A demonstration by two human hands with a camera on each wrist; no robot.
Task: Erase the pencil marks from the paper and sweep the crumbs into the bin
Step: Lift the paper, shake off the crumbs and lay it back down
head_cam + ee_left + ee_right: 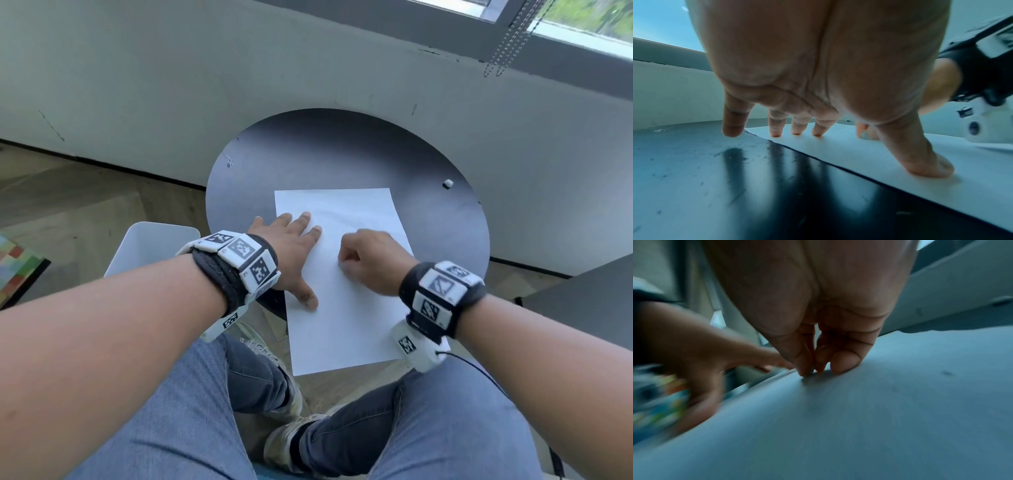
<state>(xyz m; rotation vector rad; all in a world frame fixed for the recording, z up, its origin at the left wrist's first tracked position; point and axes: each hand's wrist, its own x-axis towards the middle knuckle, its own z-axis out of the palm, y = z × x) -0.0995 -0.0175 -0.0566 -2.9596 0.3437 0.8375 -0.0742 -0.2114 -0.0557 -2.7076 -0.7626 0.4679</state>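
The white rectangular sheet of paper (346,301) hangs over the near edge of the round black tabletop (342,154), and the erasing step looks to be in hand. The right hand (368,262) sits mid-sheet, its fingers (844,361) curled and pressed together at the paper; whether they pinch an eraser I cannot tell. The left hand (291,250) lies flat, fingers (797,125) spread, pinning the sheet's left edge. Next comes sweeping, which likely needs crumbs pushed left toward the white plastic bin (150,246) standing beside the tabletop. Farther off, a small white block (447,183), possibly an eraser, lies near the far right rim.
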